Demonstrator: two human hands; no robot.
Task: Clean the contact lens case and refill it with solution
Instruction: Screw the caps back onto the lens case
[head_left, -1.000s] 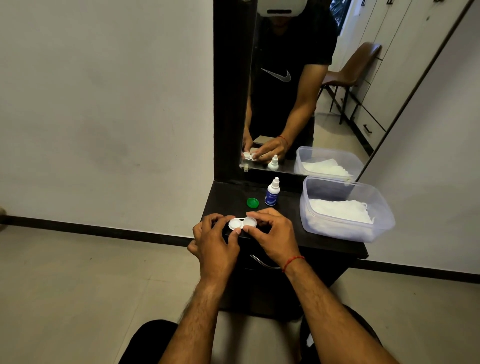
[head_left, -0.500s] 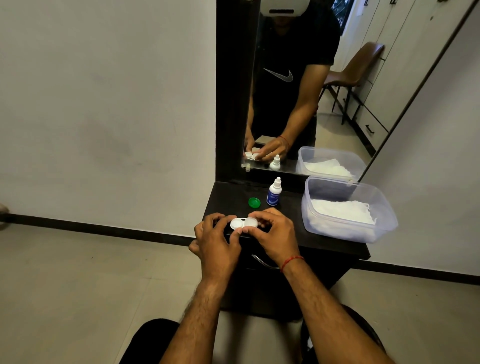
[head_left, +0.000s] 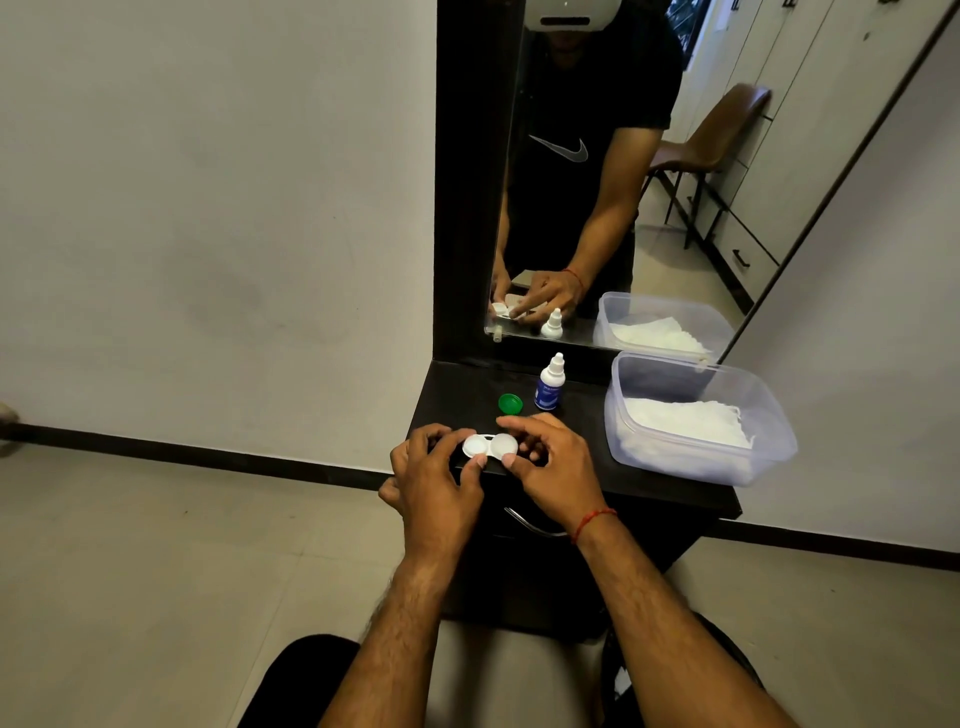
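One wide camera, worn on the head
We look forward and down at the small dark table (head_left: 460, 389) from quite near, and the mirror (head_left: 675, 218) behind it stands facing us.

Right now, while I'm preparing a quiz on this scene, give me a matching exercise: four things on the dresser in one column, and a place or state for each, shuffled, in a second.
Things
1. lens case
2. green cap
3. solution bottle
4. plastic tub

Places or states
A. stands upright near the mirror
B. on the right side of the dresser top, white tissue inside
C. pinched between the left hand and the right hand
D. lies loose, just left of the solution bottle

Pairs: 1-C, 2-D, 3-A, 4-B.
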